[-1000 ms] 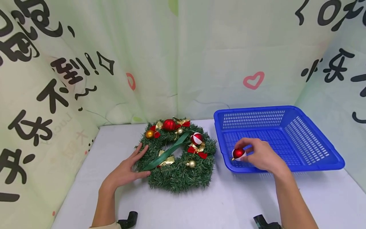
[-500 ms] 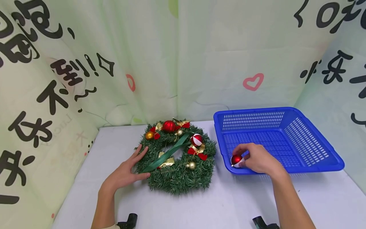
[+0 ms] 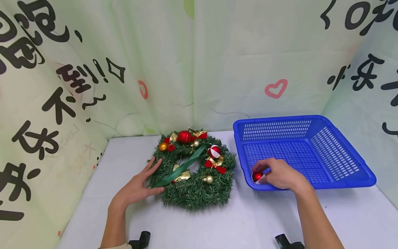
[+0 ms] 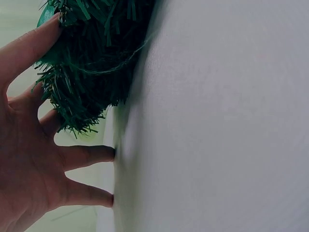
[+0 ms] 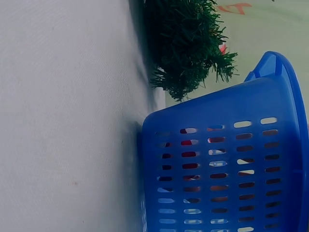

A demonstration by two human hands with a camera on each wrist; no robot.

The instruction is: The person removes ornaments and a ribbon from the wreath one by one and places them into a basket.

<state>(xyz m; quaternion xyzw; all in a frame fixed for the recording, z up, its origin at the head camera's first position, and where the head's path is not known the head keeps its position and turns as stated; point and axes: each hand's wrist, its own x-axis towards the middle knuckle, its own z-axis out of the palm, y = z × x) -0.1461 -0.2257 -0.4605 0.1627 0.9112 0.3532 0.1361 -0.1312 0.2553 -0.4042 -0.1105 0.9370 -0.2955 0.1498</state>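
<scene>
My left hand (image 3: 136, 186) lies at the left side of a green Christmas wreath (image 3: 199, 195), fingers spread and fairly straight. In the left wrist view, the thumb (image 4: 34, 46) touches the greenery while two fingertips reach the white tabletop. A dark green ribbon (image 3: 180, 167) crosses the wreath, which carries red, gold and red-and-white baubles and several bows. Inside the near left corner of a blue plastic basket (image 3: 342, 182), my right hand (image 3: 281, 174) holds a red-and-white Christmas bauble (image 3: 257, 177). Through the basket's slots in the right wrist view, only red and white patches show.
A white cloth covers the table (image 3: 211, 228). Behind it hangs a pale green curtain (image 3: 230, 69) with black lettering and pink hearts. Black wrist-camera pieces (image 3: 140, 239) show at the bottom. The basket stands just right of the wreath.
My right hand has lowered the bauble deeper into the basket's near left corner, where it has stayed over the last half second. The left hand and the wreath have kept their places.
</scene>
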